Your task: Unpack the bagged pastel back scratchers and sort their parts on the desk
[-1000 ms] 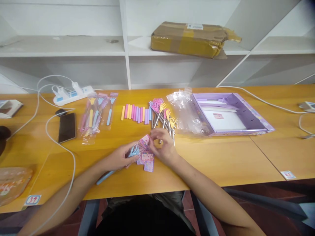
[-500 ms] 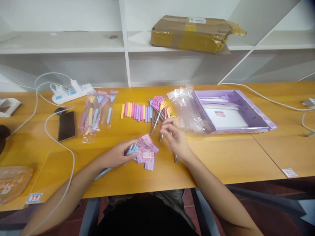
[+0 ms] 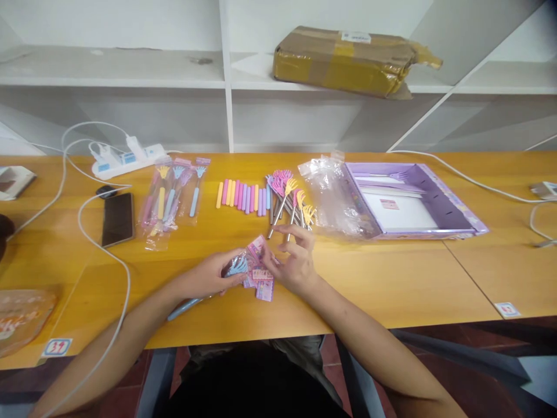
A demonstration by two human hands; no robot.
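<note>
A blue back scratcher (image 3: 238, 265) in clear plastic is wrapped in my left hand (image 3: 213, 275), its handle slanting toward the front edge of the table. My right hand (image 3: 296, 264) hovers by the small pink printed cards (image 3: 264, 289), fingers apart; whether a fingertip touches a card I cannot tell. Beyond it lies a pile of metal-rod back scratchers (image 3: 289, 188) with pink, yellow and other coloured heads. Left of that pile, coloured handle tubes (image 3: 240, 196) form a row. Bagged back scratchers (image 3: 167, 197) rest farther left.
Clear plastic bags (image 3: 328, 197) lie against a purple box tray (image 3: 476, 223) on the right. At the left are a phone (image 3: 118, 219), a power strip (image 3: 130, 162) and white cables. A taped carton (image 3: 343, 61) sits on the shelf above the table.
My right hand has moved left and down from the rod pile to the cards, its fingers spreading. My left hand has stayed nearly still with the bagged blue back scratcher.
</note>
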